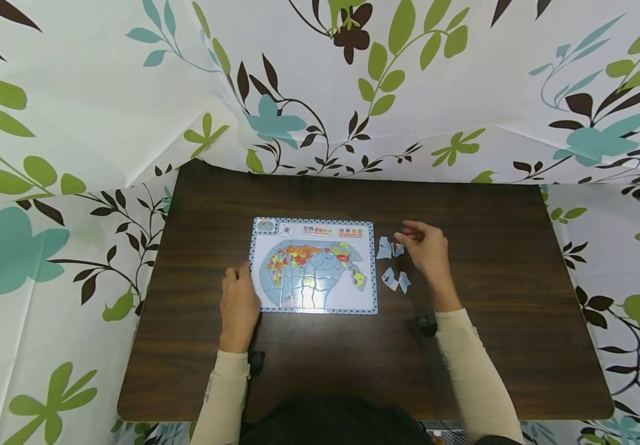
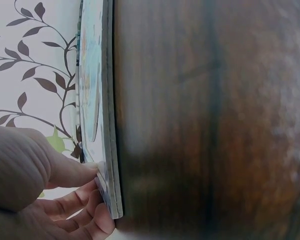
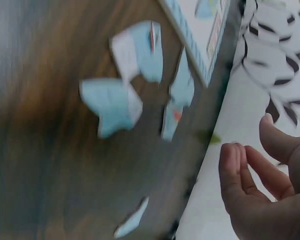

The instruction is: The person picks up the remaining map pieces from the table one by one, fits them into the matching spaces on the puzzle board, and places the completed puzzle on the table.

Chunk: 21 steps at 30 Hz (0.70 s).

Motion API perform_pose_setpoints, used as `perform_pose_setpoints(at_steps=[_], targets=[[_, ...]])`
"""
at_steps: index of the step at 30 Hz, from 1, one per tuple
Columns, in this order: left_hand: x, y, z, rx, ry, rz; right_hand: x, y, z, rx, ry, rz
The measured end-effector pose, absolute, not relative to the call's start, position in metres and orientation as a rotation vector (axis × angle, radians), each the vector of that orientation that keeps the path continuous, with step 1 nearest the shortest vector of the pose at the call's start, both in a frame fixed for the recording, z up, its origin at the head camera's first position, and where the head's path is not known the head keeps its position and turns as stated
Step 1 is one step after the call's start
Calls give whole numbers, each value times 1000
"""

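A world map jigsaw puzzle [image 1: 298, 272] in a blue-bordered frame lies flat on the dark wooden table, much of its map filled in. My left hand [image 1: 239, 303] grips the frame at its left edge; in the left wrist view the thumb [image 2: 77, 173] presses on top at the corner, with the fingers bent against the side. Over the loose pieces to the right hovers my right hand [image 1: 427, 250], its thumb apart from the half-bent fingers and nothing between them. Several pale blue puzzle pieces [image 1: 384, 248] lie there, larger ones [image 3: 112, 105] beside slimmer ones [image 3: 181, 85].
The brown table [image 1: 487, 266] stretches away on both sides of the puzzle. A white cloth [image 1: 398, 148] with leaf and flower prints hangs behind it and at the sides. Near each wrist sits a small black device [image 1: 424, 326].
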State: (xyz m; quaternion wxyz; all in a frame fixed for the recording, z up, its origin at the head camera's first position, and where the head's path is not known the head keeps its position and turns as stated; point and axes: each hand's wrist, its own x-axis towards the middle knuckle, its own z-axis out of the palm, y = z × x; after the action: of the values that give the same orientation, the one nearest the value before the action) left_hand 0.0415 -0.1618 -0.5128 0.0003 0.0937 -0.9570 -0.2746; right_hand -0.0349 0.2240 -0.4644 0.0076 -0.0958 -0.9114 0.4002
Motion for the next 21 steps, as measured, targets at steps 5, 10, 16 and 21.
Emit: perform_pose_setpoints(at_steps=[5, 10, 16, 21], targets=[[41, -162, -512, 297, -3010, -862, -36, 253, -464, -492, -2941, 1173], [41, -162, -512, 297, -3007, -866, -30, 276, -468, -742, -3061, 1038], [41, -163, -513, 289, -3001, -868, -22, 285, -481, -803, -3093, 945], [40, -163, -514, 285, -3005, -872, -17, 284, -492, -742, -3029, 861]])
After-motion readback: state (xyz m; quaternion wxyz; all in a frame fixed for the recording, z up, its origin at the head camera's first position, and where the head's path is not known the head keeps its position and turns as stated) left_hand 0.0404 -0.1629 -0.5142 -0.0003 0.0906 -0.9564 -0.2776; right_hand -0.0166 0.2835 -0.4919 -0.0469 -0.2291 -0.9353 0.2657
